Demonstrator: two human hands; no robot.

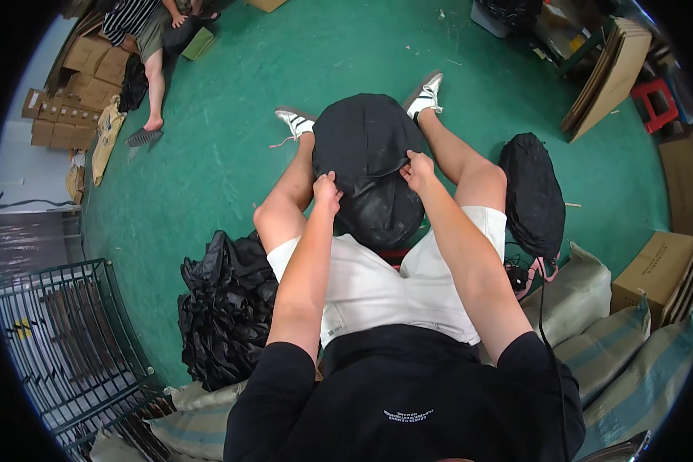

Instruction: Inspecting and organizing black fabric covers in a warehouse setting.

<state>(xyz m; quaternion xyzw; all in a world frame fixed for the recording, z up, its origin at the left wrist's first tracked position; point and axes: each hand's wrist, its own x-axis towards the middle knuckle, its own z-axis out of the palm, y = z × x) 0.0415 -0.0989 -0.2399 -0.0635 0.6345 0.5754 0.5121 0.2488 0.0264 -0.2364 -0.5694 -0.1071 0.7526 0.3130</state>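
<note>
Between my spread knees sits a bulky black fabric bundle (366,135), rounded at the top, with a second bulging black part (381,212) below a fold. My left hand (327,191) is closed on the fabric at the left end of that fold. At its right end, my right hand (418,171) pinches the cloth edge between thumb and fingers. What fills the bundle is hidden. A long stuffed black bundle (531,196) lies beside my right knee. By my left thigh is a heap of crumpled black fabric (227,308).
Woven sacks (604,346) and a cardboard box (654,266) stand behind me at right. A metal rack (69,339) is at left. Flattened cardboard (608,77) leans near a red stool (654,104). Another person (150,38) sits far left by stacked cartons (92,73).
</note>
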